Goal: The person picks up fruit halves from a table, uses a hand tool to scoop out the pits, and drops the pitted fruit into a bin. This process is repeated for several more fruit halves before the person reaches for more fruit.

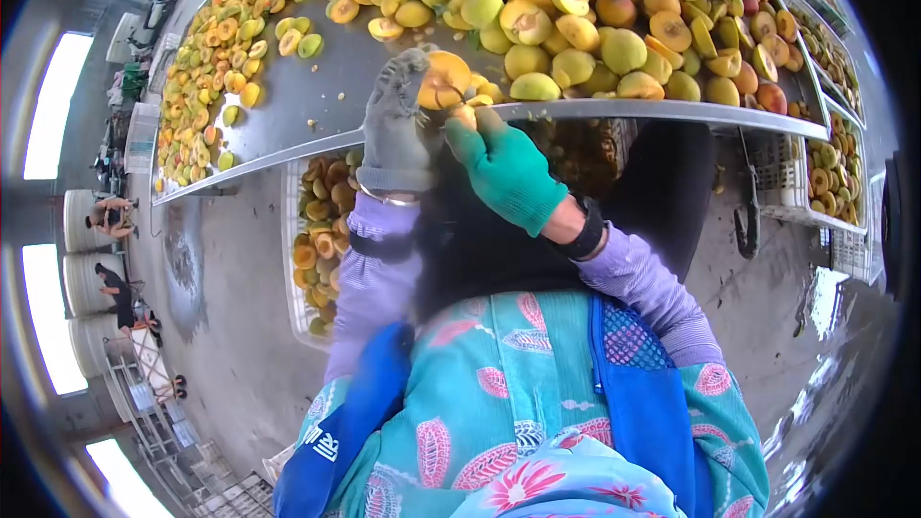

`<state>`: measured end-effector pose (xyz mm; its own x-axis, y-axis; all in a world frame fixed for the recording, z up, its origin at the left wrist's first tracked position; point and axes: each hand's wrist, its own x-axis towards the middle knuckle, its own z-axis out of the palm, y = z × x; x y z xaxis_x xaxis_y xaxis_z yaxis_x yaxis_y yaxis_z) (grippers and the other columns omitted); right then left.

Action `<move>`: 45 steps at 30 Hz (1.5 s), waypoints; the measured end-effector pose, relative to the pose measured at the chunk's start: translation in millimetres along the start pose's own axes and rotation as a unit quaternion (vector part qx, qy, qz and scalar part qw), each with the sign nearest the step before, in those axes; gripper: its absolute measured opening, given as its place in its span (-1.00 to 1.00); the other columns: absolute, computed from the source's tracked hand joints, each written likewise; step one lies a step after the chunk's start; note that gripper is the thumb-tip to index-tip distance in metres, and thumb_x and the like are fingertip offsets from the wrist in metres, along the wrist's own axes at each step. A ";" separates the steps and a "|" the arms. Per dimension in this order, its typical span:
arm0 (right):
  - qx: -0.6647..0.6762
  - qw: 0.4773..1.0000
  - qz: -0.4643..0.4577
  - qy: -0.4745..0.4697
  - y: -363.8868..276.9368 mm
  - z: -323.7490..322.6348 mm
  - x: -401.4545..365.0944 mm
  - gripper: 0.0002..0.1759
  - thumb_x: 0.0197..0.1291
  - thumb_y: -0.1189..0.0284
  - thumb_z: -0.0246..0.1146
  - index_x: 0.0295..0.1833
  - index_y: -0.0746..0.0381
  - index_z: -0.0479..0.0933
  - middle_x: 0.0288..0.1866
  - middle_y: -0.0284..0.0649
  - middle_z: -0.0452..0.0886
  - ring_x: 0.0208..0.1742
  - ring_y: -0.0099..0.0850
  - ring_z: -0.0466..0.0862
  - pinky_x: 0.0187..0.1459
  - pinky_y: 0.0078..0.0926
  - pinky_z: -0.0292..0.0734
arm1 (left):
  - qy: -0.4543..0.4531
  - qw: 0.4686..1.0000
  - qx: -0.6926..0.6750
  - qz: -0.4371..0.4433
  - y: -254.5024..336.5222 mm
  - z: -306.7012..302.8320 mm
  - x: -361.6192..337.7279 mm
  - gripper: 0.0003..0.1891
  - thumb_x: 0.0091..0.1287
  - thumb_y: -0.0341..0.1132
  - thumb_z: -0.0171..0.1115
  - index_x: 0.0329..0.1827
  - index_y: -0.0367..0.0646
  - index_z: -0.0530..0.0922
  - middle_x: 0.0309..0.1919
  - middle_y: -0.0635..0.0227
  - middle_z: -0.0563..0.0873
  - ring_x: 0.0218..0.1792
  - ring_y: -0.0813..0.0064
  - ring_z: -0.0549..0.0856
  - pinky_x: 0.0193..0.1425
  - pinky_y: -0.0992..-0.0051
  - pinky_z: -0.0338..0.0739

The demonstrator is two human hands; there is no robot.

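My left hand (395, 120), in a grey glove, is closed on a cut orange-yellow fruit half (444, 80) above the front edge of the metal table (321, 86). Close to its right, my right hand (508, 168) wears a green glove with thumb and fingers pinched at the fruit's lower side. Something small and yellowish shows at those fingertips, too small to name. Many halved yellow, green and reddish fruits (624, 51) are heaped behind my hands and along the table's left part.
Below the table edge stands a crate of fruit halves (321, 230). More white crates (777, 173) with fruit are at the right. A dark hook-like object (746, 230) hangs near them. Several people are far off at the left, one in dark clothes (119, 297).
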<state>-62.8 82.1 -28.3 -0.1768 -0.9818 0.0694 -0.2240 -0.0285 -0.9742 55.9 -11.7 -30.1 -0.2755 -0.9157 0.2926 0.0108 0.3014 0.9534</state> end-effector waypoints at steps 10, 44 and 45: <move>0.094 0.993 0.063 0.042 15.9 -0.9 -14.5 -0.60 0.40 0.14 0.09 -0.16 0.32 0.48 -0.39 0.11 0.60 -0.34 0.13 0.61 -0.35 -0.06 0.44 | 0.048 0.974 -0.194 -0.105 17.5 34.7 -22.9 -0.79 0.45 -0.29 0.15 -0.01 -0.23 0.57 -0.19 0.34 0.69 -0.22 0.55 0.66 -0.15 0.53 0.60; 0.739 0.547 0.218 -0.328 -19.9 -37.0 -41.0 -0.57 0.53 0.02 -0.25 -0.13 0.12 0.34 -0.67 -0.56 0.18 -0.85 -0.67 0.15 -0.69 -0.60 0.15 | 0.214 0.899 -0.302 -0.233 -0.5 68.4 -34.8 -0.70 0.35 -0.20 0.22 -0.02 -0.25 0.60 -0.26 0.15 0.73 -0.15 0.23 0.72 -0.07 0.38 0.57; 0.713 0.594 0.180 -0.327 -13.3 -36.4 -41.2 -0.59 0.53 0.04 -0.26 -0.10 0.13 0.30 -0.66 -0.53 0.20 -0.82 -0.66 0.19 -0.69 -0.59 0.14 | 0.164 0.918 -0.255 -0.256 -2.4 42.5 -52.9 -0.71 0.31 -0.25 0.23 -0.01 -0.24 0.59 -0.34 0.16 0.71 -0.18 0.25 0.72 -0.04 0.36 0.58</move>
<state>-87.5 129.8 -10.4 0.5476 -0.8219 0.1568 0.8365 0.5335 -0.1250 29.6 47.3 -51.0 -0.0659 -0.9588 -0.2764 0.4328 -0.2771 0.8578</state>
